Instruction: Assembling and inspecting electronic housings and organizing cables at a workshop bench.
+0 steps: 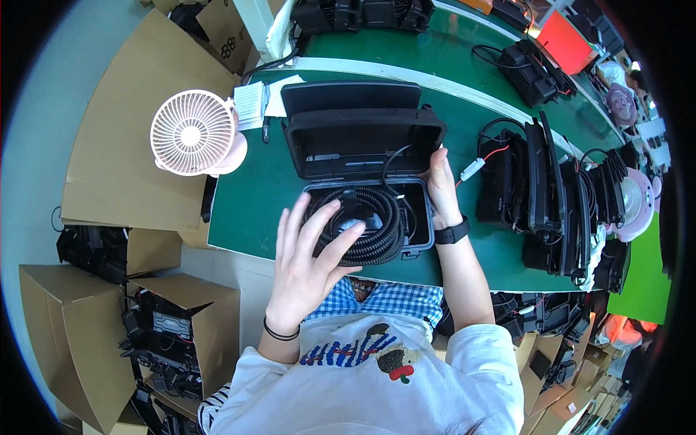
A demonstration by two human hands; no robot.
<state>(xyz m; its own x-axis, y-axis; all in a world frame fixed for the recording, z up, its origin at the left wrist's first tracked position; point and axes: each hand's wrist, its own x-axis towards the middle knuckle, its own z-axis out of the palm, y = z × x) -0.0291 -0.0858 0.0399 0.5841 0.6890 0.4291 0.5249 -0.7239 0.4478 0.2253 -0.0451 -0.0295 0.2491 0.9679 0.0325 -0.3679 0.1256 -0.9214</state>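
Coil [395, 235] of black ribbed tube, in the head view, sits in the open case [429, 215] at the middle of the desk's [254, 196] near edge, bulging over the case's front rim. The lid [348, 134] stands raised toward the far edge, and a thin cable [385, 170] loops down from it into the case.

The left hand [299, 250] reaches over the coil from the near side, fingers spread wide, fingertips on or just above the loops; contact cannot be told for every finger. The right hand [444, 192] lies along the case's right side, thumb up by the lid's corner; its other fingers are mostly hidden, so their grip cannot be told.

A pink fan [192, 134] is at the desk's left edge, papers [250, 104] near the far left corner. Toward the right edge stand black cases [500, 181], a white connector [473, 170] with red wire beside them.
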